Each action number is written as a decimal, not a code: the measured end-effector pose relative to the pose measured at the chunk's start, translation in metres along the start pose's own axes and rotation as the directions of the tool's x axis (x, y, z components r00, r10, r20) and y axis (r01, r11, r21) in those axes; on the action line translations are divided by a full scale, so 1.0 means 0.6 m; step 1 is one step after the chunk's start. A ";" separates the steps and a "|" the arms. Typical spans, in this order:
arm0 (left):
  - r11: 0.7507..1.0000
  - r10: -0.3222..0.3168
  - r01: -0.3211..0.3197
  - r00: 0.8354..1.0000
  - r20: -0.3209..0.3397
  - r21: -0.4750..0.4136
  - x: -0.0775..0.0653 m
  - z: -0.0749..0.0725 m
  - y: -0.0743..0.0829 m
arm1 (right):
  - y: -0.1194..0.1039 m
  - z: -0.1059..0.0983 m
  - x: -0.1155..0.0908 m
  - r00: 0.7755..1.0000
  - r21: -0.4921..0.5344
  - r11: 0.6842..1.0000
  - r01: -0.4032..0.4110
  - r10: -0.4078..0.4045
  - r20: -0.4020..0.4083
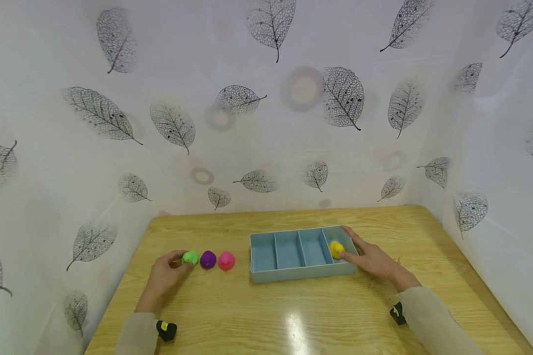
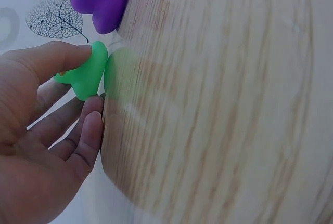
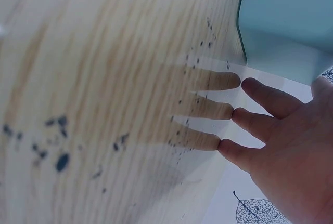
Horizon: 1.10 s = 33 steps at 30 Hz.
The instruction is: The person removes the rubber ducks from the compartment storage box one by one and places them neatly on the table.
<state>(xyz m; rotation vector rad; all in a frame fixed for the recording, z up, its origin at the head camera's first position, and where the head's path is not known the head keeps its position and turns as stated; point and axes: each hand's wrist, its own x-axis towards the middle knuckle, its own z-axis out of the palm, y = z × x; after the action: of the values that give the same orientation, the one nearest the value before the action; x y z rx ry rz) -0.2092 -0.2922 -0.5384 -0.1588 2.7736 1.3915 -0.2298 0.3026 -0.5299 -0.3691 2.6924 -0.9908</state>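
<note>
Sleeves [image 1: 136, 335] nearest, my left hand [image 1: 165, 276] is pinching the green duck [image 1: 189, 257] near the desk's left edge [image 1: 147, 241], tray [image 1: 293, 274] lying rightward against spread right hand [image 1: 376, 260].

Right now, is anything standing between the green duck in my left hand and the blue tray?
Yes. The purple duck, then the pink duck, stand in a row on the table between the green duck and the blue tray.

Bare hands [image 1: 166, 272], pale beige sleeves [image 1: 136, 335], black boxy wrist cameras [image 1: 167, 332] (yellow-marked, both).
</note>
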 end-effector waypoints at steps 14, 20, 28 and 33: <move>0.999 -0.021 0.021 1.000 -0.005 -0.034 0.001 0.005 -0.009 | -0.004 -0.001 -0.003 1.000 0.007 1.000 -0.003 0.003 0.001; 1.000 -0.017 0.017 1.000 -0.016 0.001 0.000 0.005 -0.007 | -0.005 -0.001 -0.004 1.000 0.010 1.000 -0.005 0.005 0.001; 1.000 -0.025 0.024 1.000 -0.013 -0.006 -0.002 0.004 -0.003 | -0.010 -0.002 -0.006 1.000 0.021 1.000 -0.009 0.009 0.001; 0.999 -0.033 0.033 0.999 0.002 -0.025 -0.005 0.004 -0.002 | -0.010 -0.002 -0.006 1.000 0.024 1.000 -0.008 0.008 0.002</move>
<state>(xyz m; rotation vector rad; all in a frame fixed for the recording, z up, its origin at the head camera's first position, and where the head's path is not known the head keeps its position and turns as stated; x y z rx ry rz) -0.2059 -0.2910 -0.5405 -0.2039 2.7402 1.4186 -0.2257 0.3001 -0.5243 -0.3543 2.6758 -1.0200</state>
